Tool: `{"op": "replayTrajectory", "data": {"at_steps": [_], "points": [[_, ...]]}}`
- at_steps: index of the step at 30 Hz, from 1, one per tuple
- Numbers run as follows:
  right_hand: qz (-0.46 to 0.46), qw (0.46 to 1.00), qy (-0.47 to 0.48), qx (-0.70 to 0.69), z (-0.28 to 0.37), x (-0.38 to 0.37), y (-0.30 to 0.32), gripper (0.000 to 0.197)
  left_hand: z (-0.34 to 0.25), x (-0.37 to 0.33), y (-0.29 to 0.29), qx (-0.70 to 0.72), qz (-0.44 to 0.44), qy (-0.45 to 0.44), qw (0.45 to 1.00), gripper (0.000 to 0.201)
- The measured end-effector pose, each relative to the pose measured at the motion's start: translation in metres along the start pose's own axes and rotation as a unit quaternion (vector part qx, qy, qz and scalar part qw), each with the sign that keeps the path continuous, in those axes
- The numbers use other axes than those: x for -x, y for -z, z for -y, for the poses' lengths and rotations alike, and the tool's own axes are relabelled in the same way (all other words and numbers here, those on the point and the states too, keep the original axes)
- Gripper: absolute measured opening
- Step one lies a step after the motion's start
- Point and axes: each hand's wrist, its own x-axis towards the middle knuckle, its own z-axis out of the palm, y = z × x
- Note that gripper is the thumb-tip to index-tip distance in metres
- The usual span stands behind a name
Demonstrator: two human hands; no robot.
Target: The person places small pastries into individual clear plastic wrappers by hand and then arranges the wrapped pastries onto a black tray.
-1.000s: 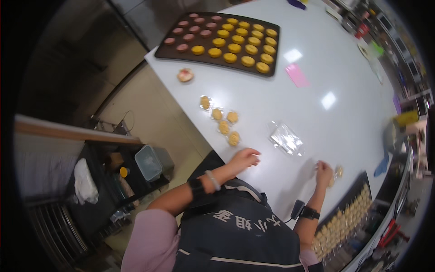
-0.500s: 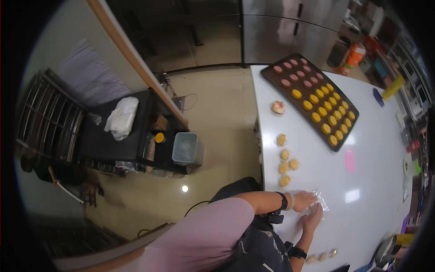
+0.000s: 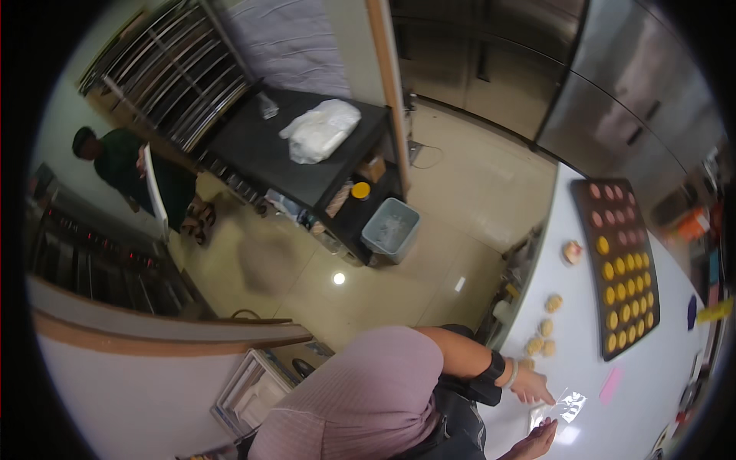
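A clear, shiny plastic bag [image 3: 572,406] lies between my hands over the white table. My left hand [image 3: 530,386] grips its far left side, fingers pointing at the plastic. From the near side my right hand [image 3: 539,439] holds the bag's edge, with a bit of something reddish by the fingertips. Just beyond my left wrist sit several crumbly, pale yellow dough balls [image 3: 547,328], one partly hidden. A pale lump with red on top [image 3: 573,252] lies farther up the table.
A dark baking tray [image 3: 653,337] carries several yellow and pink rounds. Near it lies a pink card [image 3: 611,385]. To the left stand a black shelf table [image 3: 264,153] with a white bundle [image 3: 326,130], a grey bin [image 3: 391,228] and a person [image 3: 126,165] carrying a white board.
My view has swung left, so the table now sits farther right. My hands have moved apart a little, and the bag looks flatter. A person with a board has come into view.
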Motion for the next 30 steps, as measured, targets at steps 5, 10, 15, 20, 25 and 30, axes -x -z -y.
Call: {"op": "replayTrajectory", "data": {"at_steps": [5, 10, 15, 20, 25, 30], "points": [[0.149, 0.988, -0.013, 0.028, 0.015, 0.015, -0.045, 0.028, 0.004, 0.015, 0.016, 0.21, 0.037, -0.073, 0.974, 0.031], [0.232, 0.965, 0.013, 0.12, 0.016, 0.017, -0.092, 0.031, 0.007, 0.032, 0.055, 0.147, -0.113, -0.157, 0.97, 0.015], [0.273, 0.955, 0.022, 0.11, 0.008, 0.009, -0.117, 0.025, 0.001, 0.059, 0.07, 0.207, -0.146, -0.161, 0.954, 0.018], [0.328, 0.93, 0.04, 0.16, 0.037, 0.031, -0.136, 0.029, -0.004, 0.073, 0.079, 0.195, -0.154, -0.176, 0.953, 0.02], [0.37, 0.91, 0.049, 0.178, 0.032, 0.024, -0.137, 0.031, 0.003, 0.061, 0.085, 0.143, -0.172, -0.261, 0.939, 0.019], [0.281, 0.948, 0.147, 0.024, 0.048, 0.03, -0.128, 0.031, -0.012, 0.066, 0.08, -0.127, -0.074, -0.321, 0.936, 0.017]]}}
